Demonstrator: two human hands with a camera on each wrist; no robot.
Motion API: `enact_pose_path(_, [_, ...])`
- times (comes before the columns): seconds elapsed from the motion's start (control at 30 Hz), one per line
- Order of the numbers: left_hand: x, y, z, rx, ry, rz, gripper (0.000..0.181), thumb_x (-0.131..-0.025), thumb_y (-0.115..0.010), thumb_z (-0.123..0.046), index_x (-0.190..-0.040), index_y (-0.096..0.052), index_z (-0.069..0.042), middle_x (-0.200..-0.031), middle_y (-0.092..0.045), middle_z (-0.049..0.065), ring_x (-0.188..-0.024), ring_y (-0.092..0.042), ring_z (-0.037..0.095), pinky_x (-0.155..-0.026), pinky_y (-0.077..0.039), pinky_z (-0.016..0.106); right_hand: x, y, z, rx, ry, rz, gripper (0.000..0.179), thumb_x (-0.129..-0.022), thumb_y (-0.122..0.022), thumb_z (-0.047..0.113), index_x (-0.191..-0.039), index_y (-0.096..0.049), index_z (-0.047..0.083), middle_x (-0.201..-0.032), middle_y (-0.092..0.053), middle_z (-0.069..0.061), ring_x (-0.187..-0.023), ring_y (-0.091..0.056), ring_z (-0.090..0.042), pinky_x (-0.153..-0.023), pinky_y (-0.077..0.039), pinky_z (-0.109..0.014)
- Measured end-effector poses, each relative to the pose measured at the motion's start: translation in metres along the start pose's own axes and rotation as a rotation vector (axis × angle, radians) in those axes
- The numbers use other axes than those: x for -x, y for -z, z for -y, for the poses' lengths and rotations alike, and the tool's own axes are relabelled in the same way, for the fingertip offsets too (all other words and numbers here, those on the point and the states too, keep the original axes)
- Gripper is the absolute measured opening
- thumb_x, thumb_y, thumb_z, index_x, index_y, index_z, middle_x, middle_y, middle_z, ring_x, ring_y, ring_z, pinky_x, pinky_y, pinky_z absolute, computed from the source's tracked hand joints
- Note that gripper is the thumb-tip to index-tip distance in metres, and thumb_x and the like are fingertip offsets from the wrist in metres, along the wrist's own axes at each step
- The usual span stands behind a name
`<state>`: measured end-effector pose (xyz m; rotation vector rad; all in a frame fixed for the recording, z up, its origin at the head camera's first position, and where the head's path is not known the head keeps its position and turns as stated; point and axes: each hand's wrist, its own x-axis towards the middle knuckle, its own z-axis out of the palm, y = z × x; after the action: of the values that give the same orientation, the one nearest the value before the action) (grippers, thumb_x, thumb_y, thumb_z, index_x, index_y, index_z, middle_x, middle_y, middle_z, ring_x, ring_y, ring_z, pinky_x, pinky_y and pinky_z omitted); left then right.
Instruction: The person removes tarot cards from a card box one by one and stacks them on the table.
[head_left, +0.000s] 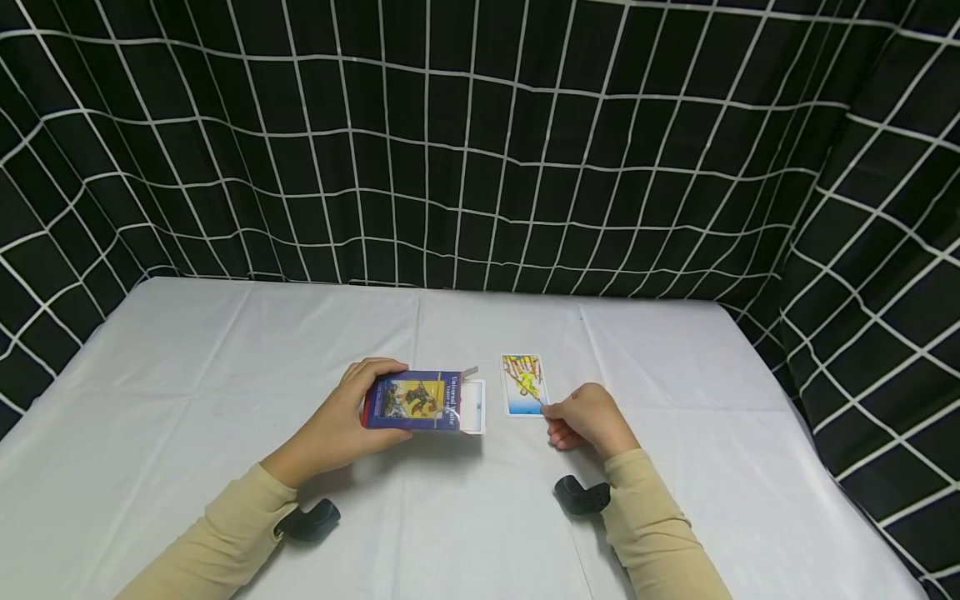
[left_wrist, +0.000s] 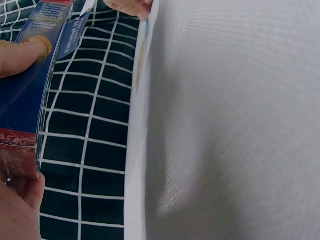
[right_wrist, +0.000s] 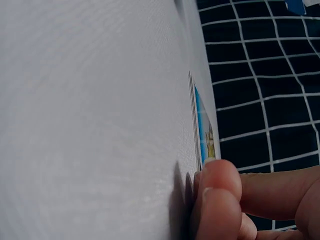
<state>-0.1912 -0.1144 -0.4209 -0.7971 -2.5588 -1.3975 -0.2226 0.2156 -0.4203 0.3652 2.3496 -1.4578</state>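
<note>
In the head view my left hand (head_left: 347, 421) grips a blue tarot card box (head_left: 412, 402), its thumb and fingers on opposite long edges. The box is held sideways above the table, its flap open to the right, with white-edged cards (head_left: 472, 407) sticking out there. My right hand (head_left: 588, 419) pinches the near right corner of a tarot card (head_left: 523, 385), which lies face up with a yellow figure and blue lower part. Thin layered edges under that card (right_wrist: 202, 127) show in the right wrist view. The left wrist view shows the box's side (left_wrist: 30, 95) in clear wrap.
A white cloth (head_left: 450, 517) with fold creases covers the table. Black fabric with a white grid (head_left: 450, 150) hangs behind and at both sides. Dark wrist-worn devices (head_left: 309, 521) sit under both tan sleeves (head_left: 660, 525).
</note>
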Motion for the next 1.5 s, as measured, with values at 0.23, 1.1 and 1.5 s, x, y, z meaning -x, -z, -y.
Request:
enact_pose_path(0.23, [-0.001, 0.000, 0.000, 0.003, 0.021, 0.006, 0.076, -0.071, -0.088, -0.014, -0.136, -0.049, -0.012, -0.137, -0.054, 0.004, -0.123, -0.043, 0.018, -0.104, -0.038, 0.043, 0.001, -0.001, 0.000, 0.010, 0.020, -0.009, 0.020, -0.091, -0.064, 0.003, -0.074, -0.060, -0.005, -0.052, -0.058, -0.001, -0.041, -0.056, -0.005, -0.045, -0.051, -0.022])
enact_pose_path(1.1, [0.000, -0.001, -0.001, 0.016, 0.043, 0.012, 0.077, -0.071, -0.088, -0.016, -0.137, -0.049, -0.012, -0.138, -0.053, 0.005, -0.124, -0.043, 0.021, -0.105, -0.038, 0.049, 0.034, -0.003, 0.037, -0.222, 0.280, -0.074, 0.025, -0.090, -0.067, 0.003, -0.106, -0.063, -0.016, -0.080, -0.071, -0.007, -0.066, -0.069, -0.008, -0.067, -0.059, -0.024])
enact_pose_path(1.5, [0.000, -0.001, -0.001, 0.019, 0.044, 0.013, 0.076, -0.071, -0.088, -0.016, -0.137, -0.049, -0.013, -0.137, -0.053, 0.004, -0.122, -0.043, 0.019, -0.103, -0.039, 0.046, 0.050, -0.018, 0.049, -0.269, 0.340, 0.007, 0.025, -0.089, -0.069, 0.004, -0.106, -0.064, -0.013, -0.086, -0.071, -0.005, -0.073, -0.071, -0.012, -0.075, -0.060, -0.031])
